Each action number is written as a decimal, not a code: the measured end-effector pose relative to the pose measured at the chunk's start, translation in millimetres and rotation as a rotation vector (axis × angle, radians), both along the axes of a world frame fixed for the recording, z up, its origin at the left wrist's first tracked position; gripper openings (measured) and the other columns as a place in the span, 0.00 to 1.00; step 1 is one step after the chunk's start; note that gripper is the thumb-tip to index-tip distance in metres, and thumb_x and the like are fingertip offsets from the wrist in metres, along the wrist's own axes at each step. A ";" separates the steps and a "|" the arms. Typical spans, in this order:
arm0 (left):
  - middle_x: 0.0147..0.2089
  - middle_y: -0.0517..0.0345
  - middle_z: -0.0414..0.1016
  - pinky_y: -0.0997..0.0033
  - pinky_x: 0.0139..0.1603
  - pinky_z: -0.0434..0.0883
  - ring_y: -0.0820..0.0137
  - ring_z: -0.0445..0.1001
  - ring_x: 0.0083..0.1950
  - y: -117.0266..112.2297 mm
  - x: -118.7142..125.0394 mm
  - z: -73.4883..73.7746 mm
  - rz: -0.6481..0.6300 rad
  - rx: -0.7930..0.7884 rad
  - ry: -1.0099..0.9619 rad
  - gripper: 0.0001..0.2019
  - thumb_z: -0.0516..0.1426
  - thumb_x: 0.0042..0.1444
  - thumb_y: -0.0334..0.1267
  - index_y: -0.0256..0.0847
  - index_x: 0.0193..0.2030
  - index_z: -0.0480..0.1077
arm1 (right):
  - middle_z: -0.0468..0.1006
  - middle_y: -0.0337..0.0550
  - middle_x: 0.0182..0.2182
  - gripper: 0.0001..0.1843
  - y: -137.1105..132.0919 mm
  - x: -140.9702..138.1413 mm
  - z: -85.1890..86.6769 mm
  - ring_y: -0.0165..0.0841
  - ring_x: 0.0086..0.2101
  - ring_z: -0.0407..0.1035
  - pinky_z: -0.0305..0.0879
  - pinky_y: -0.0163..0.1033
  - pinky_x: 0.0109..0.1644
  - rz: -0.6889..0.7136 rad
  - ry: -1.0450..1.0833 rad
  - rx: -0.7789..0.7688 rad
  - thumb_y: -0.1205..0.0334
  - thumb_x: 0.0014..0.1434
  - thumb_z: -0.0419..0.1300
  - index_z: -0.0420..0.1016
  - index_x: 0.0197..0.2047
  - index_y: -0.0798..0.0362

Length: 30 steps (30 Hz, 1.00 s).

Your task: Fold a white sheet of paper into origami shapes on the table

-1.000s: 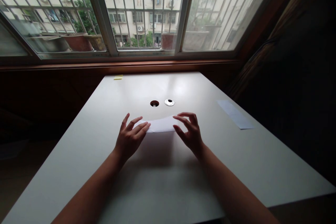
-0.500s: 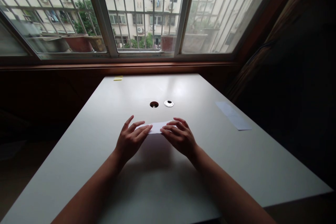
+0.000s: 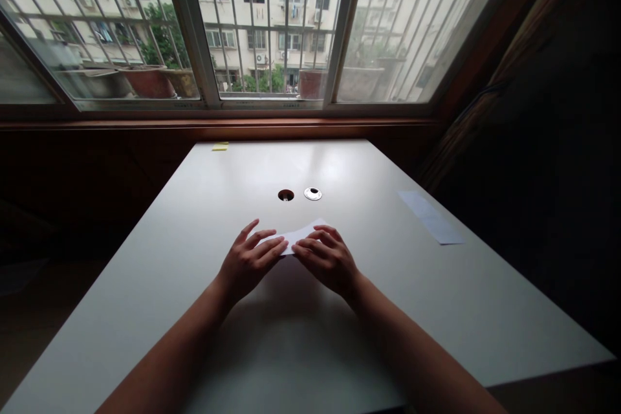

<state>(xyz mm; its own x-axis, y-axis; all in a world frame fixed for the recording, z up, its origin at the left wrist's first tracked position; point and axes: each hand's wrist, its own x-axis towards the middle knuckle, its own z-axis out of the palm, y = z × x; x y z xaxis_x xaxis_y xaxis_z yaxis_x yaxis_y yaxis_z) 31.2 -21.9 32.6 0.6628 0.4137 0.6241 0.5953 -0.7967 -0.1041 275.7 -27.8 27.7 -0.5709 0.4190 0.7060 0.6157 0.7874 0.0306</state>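
Observation:
A folded white paper (image 3: 301, 234) lies on the grey table (image 3: 194, 259), mostly hidden under my hands; only its far edge shows. My left hand (image 3: 250, 260) rests flat on the paper's left part, fingers stretched out and slightly apart. My right hand (image 3: 324, 257) lies on its right part, fingers extended toward the left. The fingertips of both hands almost meet over the middle of the paper.
Beyond the paper are a round cable hole (image 3: 286, 195) and a silver grommet cap (image 3: 313, 193). A strip of paper (image 3: 431, 217) lies at the right of the table, a yellow sticky note (image 3: 220, 147) at the far edge. Behind it is a barred window (image 3: 272, 26).
My right hand slid left across the paper until its fingers came close to my left hand. Less of the paper shows now, and its far right edge looks slightly raised.

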 end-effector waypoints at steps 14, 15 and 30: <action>0.49 0.62 0.80 0.39 0.71 0.54 0.65 0.76 0.51 -5.2 5.1 4.1 -0.028 0.051 -0.100 0.17 0.59 0.60 0.29 0.49 0.53 0.72 | 0.81 0.38 0.39 0.14 -0.6 -5.4 -0.1 0.33 0.38 0.68 0.62 0.47 0.56 -0.013 -0.038 0.014 0.69 0.61 0.61 0.75 0.50 0.49; 0.49 0.63 0.80 0.39 0.71 0.54 0.65 0.76 0.51 -5.4 5.2 4.1 -0.025 0.052 -0.102 0.16 0.59 0.60 0.29 0.49 0.53 0.72 | 0.81 0.38 0.39 0.13 -0.8 -5.5 -0.3 0.33 0.38 0.68 0.62 0.47 0.56 -0.016 -0.037 0.014 0.69 0.61 0.61 0.75 0.50 0.49; 0.46 0.64 0.81 0.43 0.69 0.58 0.66 0.77 0.48 1.1 -7.2 8.2 0.083 0.073 -0.122 0.13 0.59 0.60 0.30 0.50 0.49 0.74 | 0.81 0.38 0.38 0.13 4.0 15.6 -1.6 0.34 0.37 0.68 0.61 0.48 0.56 -0.096 0.002 0.018 0.68 0.61 0.62 0.76 0.48 0.46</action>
